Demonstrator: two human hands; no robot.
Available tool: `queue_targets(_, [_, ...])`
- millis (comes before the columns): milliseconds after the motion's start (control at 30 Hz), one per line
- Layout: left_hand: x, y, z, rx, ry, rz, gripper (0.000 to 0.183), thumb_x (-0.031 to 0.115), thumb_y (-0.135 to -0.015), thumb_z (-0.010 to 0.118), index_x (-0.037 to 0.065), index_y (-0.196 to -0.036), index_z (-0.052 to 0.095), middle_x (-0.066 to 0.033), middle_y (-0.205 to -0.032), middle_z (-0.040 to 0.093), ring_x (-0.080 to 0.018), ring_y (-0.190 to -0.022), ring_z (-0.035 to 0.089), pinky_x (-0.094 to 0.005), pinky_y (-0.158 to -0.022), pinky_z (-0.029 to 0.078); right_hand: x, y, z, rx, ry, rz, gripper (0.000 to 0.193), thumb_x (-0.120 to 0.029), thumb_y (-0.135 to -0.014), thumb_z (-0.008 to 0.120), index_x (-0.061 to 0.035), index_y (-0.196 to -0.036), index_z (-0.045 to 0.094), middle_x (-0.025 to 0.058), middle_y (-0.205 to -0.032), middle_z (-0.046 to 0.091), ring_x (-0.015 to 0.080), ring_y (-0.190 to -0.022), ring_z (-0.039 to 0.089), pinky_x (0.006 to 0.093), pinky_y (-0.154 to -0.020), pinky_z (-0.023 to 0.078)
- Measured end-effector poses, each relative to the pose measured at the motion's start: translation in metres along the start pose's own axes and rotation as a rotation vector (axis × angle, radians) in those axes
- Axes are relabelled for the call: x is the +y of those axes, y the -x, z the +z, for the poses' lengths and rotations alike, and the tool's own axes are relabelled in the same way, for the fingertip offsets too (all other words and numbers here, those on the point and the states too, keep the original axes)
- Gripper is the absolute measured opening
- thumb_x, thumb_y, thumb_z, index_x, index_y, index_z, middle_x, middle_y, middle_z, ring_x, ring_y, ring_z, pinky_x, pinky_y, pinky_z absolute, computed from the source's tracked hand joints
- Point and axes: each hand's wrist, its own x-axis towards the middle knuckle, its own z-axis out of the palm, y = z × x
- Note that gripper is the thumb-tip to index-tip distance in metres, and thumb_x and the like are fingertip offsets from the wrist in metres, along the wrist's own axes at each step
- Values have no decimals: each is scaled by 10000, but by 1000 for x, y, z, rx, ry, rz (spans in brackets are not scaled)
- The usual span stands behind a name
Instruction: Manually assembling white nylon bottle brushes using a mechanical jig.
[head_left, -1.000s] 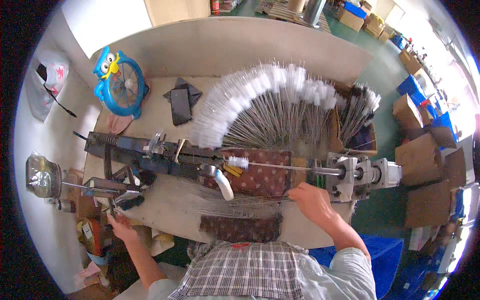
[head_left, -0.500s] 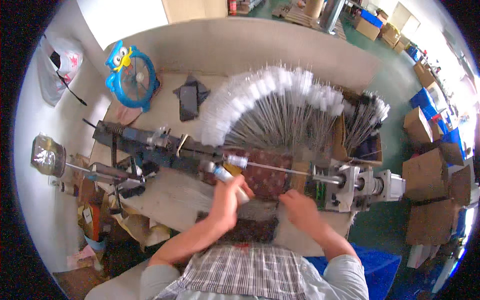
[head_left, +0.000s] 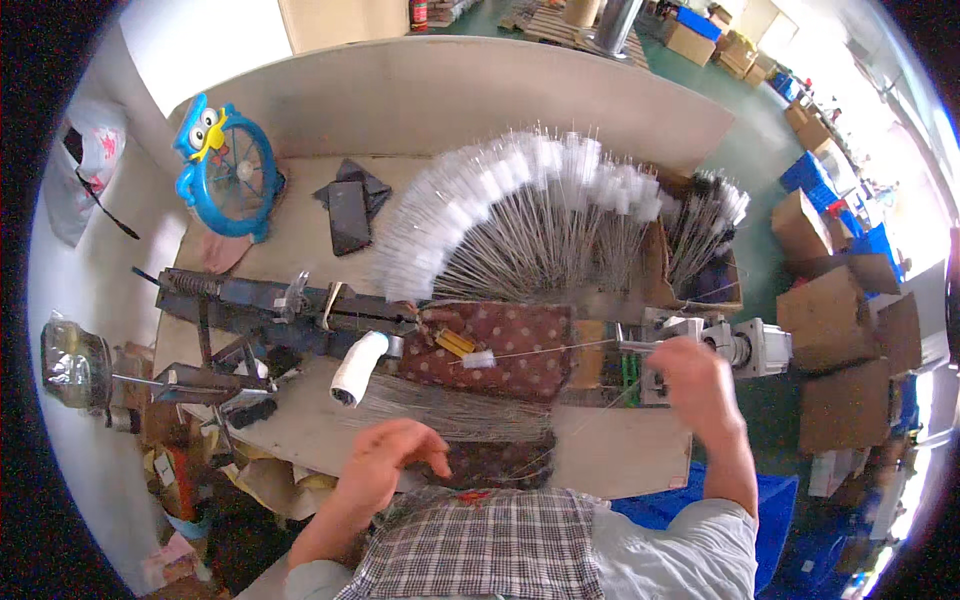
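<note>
Right fingers [head_left: 668, 358] blurred, partly hiding the spindle [head_left: 634, 346], plaid cloth [head_left: 480, 550] cut off below

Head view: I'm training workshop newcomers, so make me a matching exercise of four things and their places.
1. blue bird-headed round fan
2. black rectangular phone
3. white-wrapped lever handle
4. single white brush on metal stem

A. on dark grey cloth
B. over brown polka-dotted cloth
C. near the pale bench's rear left corner
D. just beyond the left hand, untouched

Pairs: 1-C; 2-A; 3-D; 4-B
</note>
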Motion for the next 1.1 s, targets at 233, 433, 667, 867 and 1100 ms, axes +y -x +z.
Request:
queue_targets(233, [-4, -89, 84, -15, -839, 762, 182, 132, -843, 578, 46, -1002, 586, -88, -855, 624, -173, -691, 615, -305, -616, 496, 32, -23, -20, 142, -679, 504, 164, 16, -765, 500, 8, -843, 644, 66, -719, 628, 109, -575, 581, 240, -536, 482])
queue_targets(433, [-29, -167, 130, -8, -1478, 990, 136, 138, -746, 585, 101, -861, 524, -39, -709, 543, -213, -632, 605, -337, -551, 468, 18, -38, -4, 38, -595, 351, 161, -29, -745, 506, -6, -815, 649, 90, -664, 621, 132, -566, 589, 282, -544, 471])
queue_targets(667, [17, -221, 146, 132, -2070, 1170, 100, 199, -686, 559, 123, -737, 597, -24, -736, 553, -178, -737, 558, -322, -619, 413, 8, -56, 9, 145, -483, 131, 154, -8, -737, 503, -1, -808, 640, 145, -773, 634, 277, -710, 621, 363, -667, 495])
queue_targets(867, [-1, -194, 105, -43, -1428, 1091, 293, 152, -735, 626, 91, -1021, 605, -68, -1033, 573, -187, -735, 566, -323, -622, 443, 17, -70, 51, 31, -293, 102, 156, -39, -746, 515, -9, -857, 621, 191, -818, 608, 375, -805, 595, 435, -726, 480])
queue_targets(1100, [4, -166, 121, -237, -233, 196, 232, 231, -887, 598, 6, -911, 651, 9, -729, 583, -35, -570, 483, -211, -498, 387, 15, -75, 16, -391, -290, 26, 401, -19, -756, 521, -130, -1130, 612, 212, -879, 628, 373, -849, 606, 401, -729, 484])
